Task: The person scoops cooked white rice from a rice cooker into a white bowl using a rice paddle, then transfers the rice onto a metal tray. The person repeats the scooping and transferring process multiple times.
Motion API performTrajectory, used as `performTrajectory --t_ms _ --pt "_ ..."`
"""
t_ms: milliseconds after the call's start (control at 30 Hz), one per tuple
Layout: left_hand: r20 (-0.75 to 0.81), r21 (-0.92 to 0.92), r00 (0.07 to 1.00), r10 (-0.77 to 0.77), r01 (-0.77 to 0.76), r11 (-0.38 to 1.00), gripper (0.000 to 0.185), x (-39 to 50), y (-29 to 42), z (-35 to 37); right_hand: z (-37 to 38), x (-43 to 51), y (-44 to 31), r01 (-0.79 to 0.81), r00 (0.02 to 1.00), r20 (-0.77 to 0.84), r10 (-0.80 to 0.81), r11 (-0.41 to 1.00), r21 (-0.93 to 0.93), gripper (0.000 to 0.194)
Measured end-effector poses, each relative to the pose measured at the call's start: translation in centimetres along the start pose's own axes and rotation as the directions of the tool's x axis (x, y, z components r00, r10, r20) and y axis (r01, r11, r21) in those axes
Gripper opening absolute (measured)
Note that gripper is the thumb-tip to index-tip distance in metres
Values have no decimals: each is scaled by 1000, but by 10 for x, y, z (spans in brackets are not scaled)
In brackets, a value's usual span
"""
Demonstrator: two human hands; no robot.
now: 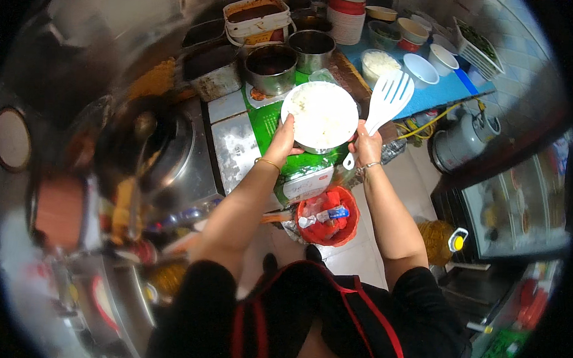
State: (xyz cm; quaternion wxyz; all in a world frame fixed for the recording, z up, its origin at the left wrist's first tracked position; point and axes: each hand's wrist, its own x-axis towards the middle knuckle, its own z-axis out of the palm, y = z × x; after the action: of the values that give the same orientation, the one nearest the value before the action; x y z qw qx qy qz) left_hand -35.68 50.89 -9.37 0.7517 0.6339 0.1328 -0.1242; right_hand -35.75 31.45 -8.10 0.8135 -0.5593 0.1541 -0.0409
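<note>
My left hand grips the left side of a white bowl, thumb at the rim and fingers underneath. White rice fills the bowl, washed out by glare. In my right hand is a white slotted turner, its slotted head up and away from me, its handle end jutting below the fist. The fingers of that hand are close beside the bowl's right side; whether they touch it is unclear. Beneath the bowl lies a green printed sheet on the counter.
Metal pots of dark liquid and a grimy white tub stand beyond the bowl. A wok with a ladle is left. Stacked paper bowls and a rice tub are back right. Below sits a red bin; a gas cylinder stands right.
</note>
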Motion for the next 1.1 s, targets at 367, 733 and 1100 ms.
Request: performTrajectory --t_ms 367,733,1100 --pt "-408 98 895 181 -155 983 60 37 -28 -16 -25 59 25 133 991 24 -133 932 -336 24" --pt "-784 167 548 292 -267 949 37 -385 -123 -136 -56 -163 162 718 607 782 -140 519 -465 26" --pt "-914 115 -404 -25 -319 941 34 -752 -245 -157 182 -577 220 265 -223 816 533 839 -475 23"
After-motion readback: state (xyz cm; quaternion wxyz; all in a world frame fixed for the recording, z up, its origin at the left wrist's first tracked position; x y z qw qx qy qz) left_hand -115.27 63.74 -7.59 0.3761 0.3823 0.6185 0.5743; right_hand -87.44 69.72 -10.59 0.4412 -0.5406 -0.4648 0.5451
